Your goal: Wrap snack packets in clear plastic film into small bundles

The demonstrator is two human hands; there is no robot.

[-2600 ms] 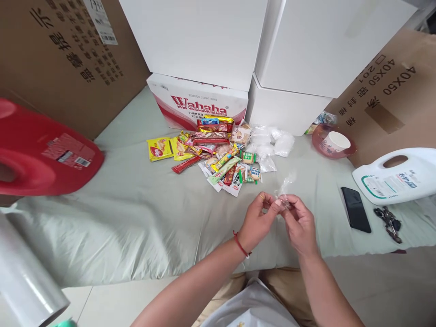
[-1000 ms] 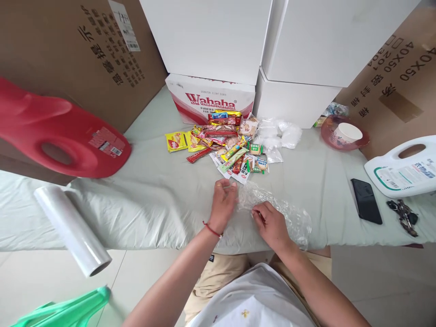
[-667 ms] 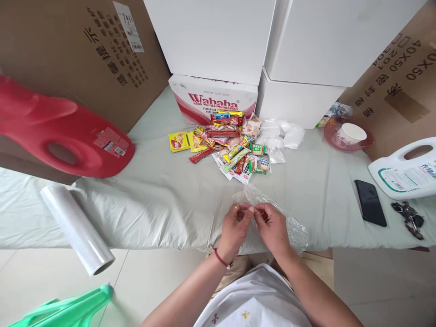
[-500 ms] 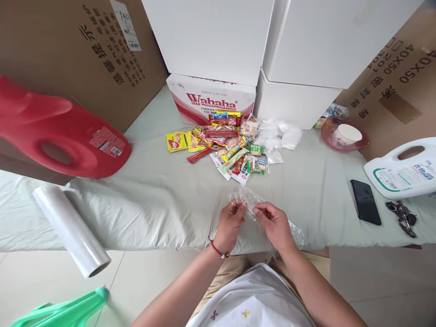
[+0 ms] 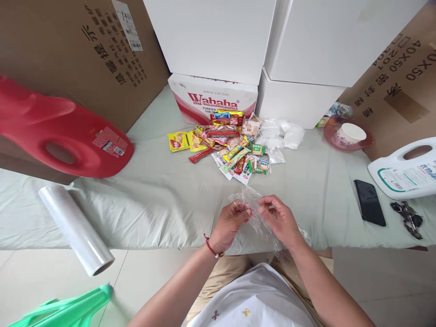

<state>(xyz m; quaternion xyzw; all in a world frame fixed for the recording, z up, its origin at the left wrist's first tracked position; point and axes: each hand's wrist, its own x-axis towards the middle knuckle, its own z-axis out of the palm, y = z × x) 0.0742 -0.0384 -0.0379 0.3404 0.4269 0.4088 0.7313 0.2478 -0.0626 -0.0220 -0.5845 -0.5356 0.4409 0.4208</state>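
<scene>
Thin, crumpled clear plastic film (image 5: 251,195) lies at the near edge of the cloth-covered table and hangs partly over it. My left hand (image 5: 232,221), with a red cord bracelet at the wrist, pinches the film between thumb and fingers. Just to its right, my right hand (image 5: 278,219) has thumb and forefinger drawn together at the film, with the other fingers curled. Whether this is a bag or a flat sheet I cannot tell. Beyond both hands sits a heap of wrapped snacks (image 5: 226,136), with several clear, whitish plastic bundles (image 5: 282,134) on its right side.
White boxes (image 5: 299,102) and a Wahaha carton (image 5: 213,97) stand behind the snacks. A red jug (image 5: 85,145) and a plastic film roll (image 5: 76,229) are left. On the right are a bowl (image 5: 329,134) with a paper cup (image 5: 350,134), phone (image 5: 370,203), keys (image 5: 407,219) and white jug (image 5: 405,175).
My hands have moved slightly apart at the fingertips, and the right one has turned and shifted right. More of the film now hangs below the right hand.
</scene>
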